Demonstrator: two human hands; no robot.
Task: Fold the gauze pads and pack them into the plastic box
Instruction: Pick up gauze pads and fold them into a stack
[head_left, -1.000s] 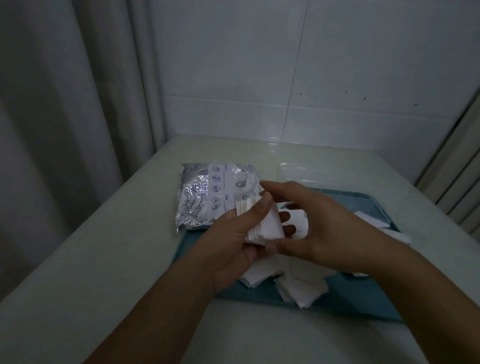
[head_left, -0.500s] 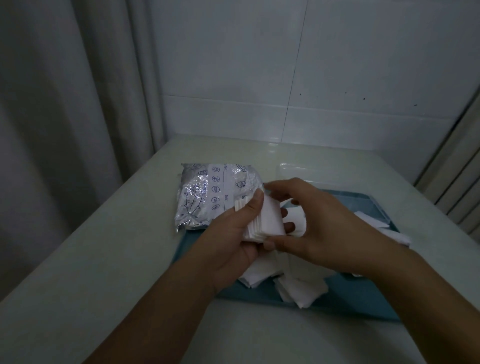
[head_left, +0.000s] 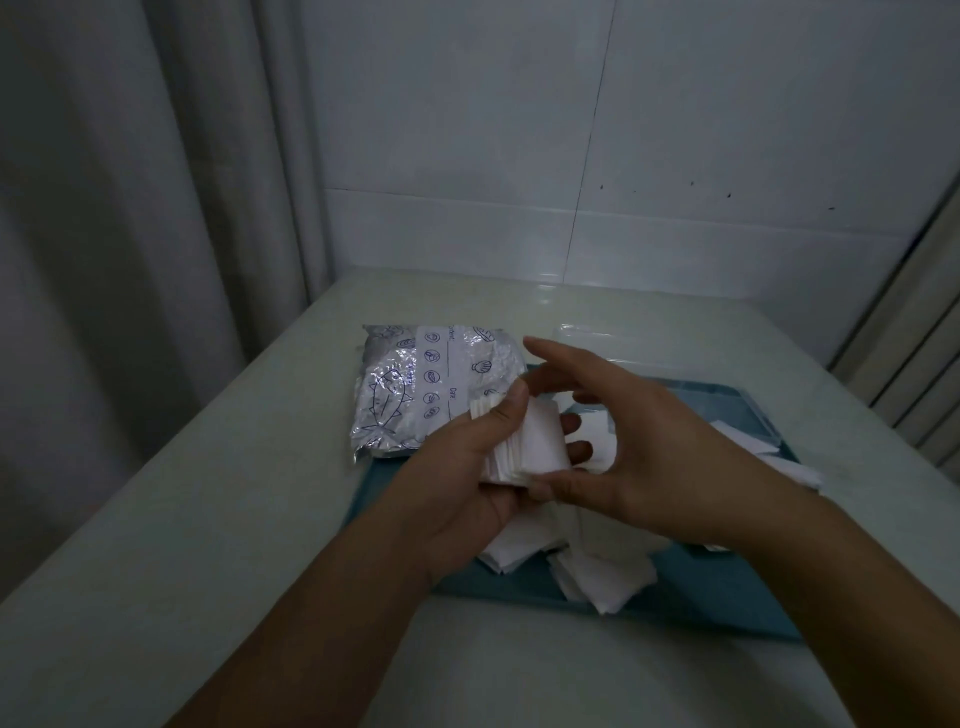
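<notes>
Above the flat blue rectangular tray (head_left: 737, 603), the left hand (head_left: 467, 483) grasps a stack of small white square gauze pads (head_left: 527, 441), thumb pressed on the upper corner and fingers curled behind. The right hand (head_left: 639, 457) is released: its fingers are spread and relaxed over the stack, and only the thumb appears to touch the lower edge. Loose white gauze pads (head_left: 602, 577) lie scattered on the tray below and to the right of both hands. A crinkled silver foil pouch with blue printed icons (head_left: 431, 389) rests with one end on the tray and the other on the pale green worktop (head_left: 208, 519). The clear plastic box (head_left: 587, 338) stands beyond the tray, well apart from the hands; the dim light and its transparency make its contents impossible to judge.

Risks from this position:

1. Stack slip. The grip acts on one corner and the back face only. If the right thumb leaves the lower edge, the outer pads are likely to fan out or drop onto the tray.
2. Misaligned edges. The visible edges are already stepped, so an unsquared stack may jam against the box wall.
3. Box displacement. The box looks light; one-handed insertion may push it along the worktop.
4. Poor lighting. Box edges are hard to see.
</notes>
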